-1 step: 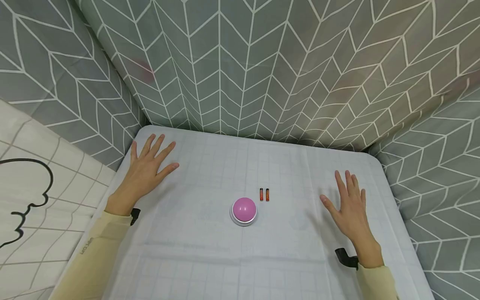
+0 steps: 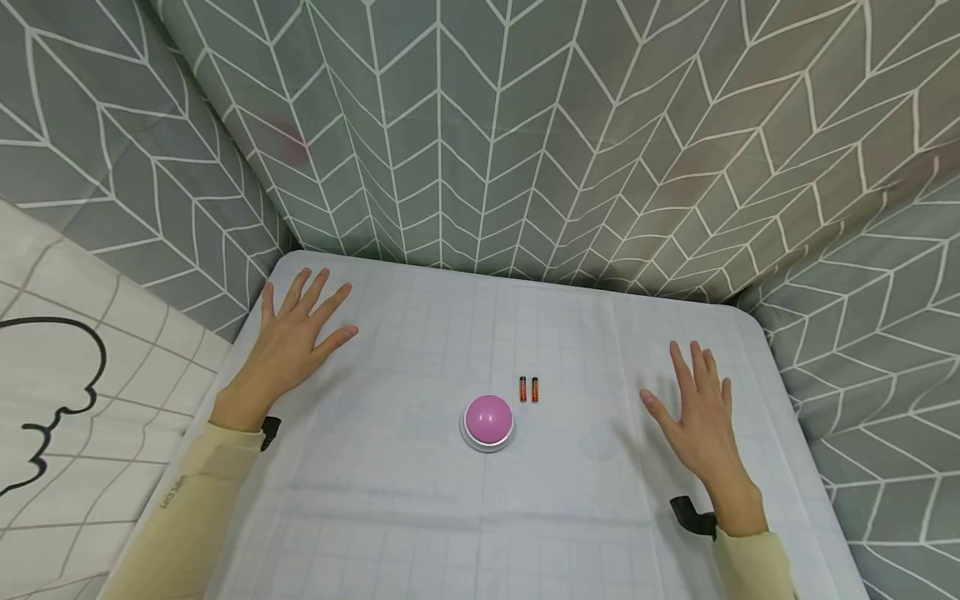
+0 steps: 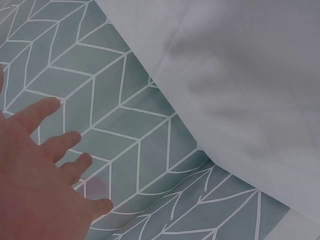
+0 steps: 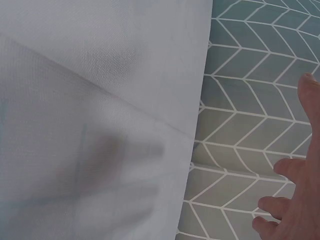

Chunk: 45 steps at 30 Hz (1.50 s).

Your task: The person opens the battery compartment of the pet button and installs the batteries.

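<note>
My left hand [image 2: 290, 342] hovers over the far left part of the table with its fingers spread, holding nothing. Over the right side, my right hand [image 2: 701, 421] also has its fingers extended and holds nothing. Between them, nearer the right hand, a round pink dome [image 2: 489, 419] with a white and silver rim sits on the cloth. Just behind it to the right, an orange-and-black battery [image 2: 522, 389] lies beside a second battery [image 2: 535, 390], parallel and slightly apart. The wrist views show the left fingers [image 3: 75, 167] and right fingers [image 4: 290, 170] straight and apart.
A white cloth [image 2: 420, 333] with faint creases covers the table. Grey-green curtains [image 2: 480, 142] with white chevron lines hang behind and at the sides. At the left hangs a white checked cloth [image 2: 142, 400] with a black outline drawing. Black wrist mounts [image 2: 692, 517] show by the sleeves.
</note>
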Tool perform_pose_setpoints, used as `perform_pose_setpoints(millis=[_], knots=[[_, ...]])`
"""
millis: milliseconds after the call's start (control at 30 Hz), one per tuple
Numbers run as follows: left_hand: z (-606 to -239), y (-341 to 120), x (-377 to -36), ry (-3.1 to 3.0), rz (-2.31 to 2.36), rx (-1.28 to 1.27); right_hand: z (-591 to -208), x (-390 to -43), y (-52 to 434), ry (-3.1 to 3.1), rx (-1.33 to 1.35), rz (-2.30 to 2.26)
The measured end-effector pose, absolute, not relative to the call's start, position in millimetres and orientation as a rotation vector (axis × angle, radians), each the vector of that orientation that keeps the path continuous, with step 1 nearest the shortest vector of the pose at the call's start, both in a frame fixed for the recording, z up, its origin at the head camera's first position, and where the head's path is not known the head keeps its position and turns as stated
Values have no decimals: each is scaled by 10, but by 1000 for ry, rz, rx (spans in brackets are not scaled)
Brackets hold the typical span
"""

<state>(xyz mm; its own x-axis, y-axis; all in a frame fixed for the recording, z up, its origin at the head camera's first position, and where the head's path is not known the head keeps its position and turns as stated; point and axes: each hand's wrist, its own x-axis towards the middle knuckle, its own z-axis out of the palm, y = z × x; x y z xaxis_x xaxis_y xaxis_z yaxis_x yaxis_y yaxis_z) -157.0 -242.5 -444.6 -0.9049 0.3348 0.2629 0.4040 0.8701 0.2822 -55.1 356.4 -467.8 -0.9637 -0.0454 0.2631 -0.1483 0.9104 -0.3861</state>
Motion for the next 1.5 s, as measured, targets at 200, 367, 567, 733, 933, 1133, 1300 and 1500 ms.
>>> perform_pose_setpoints(millis=[200, 367, 567, 733, 933, 1133, 1300, 1500], knots=[[-4443, -2408, -1528, -2842, -501, -572, -4682, -492, 3572, -2820, 152, 610], [-4462, -2409, -1493, -2845, -520, -559, -4677, -460, 3533, -2784, 178, 642], [-4475, -2391, -1426, -2844, -542, -556, -4704, -390, 3451, -2751, 204, 706], [-4471, -2314, -1354, -2858, -564, -580, -4769, -269, 3386, -2761, 154, 762], [-4495, -2183, -1239, -2879, -590, -616, -4888, -91, 3260, -2833, 110, 809], [-4579, -1971, -1103, -2884, -654, -702, -4967, 45, 3101, -2857, 147, 855], [-4649, -1800, -1021, -2879, -719, -774, -4966, 58, 3000, -2838, 195, 889], [-4702, -1587, -968, -2892, -826, -870, -4993, 23, 2863, -2820, 257, 948]])
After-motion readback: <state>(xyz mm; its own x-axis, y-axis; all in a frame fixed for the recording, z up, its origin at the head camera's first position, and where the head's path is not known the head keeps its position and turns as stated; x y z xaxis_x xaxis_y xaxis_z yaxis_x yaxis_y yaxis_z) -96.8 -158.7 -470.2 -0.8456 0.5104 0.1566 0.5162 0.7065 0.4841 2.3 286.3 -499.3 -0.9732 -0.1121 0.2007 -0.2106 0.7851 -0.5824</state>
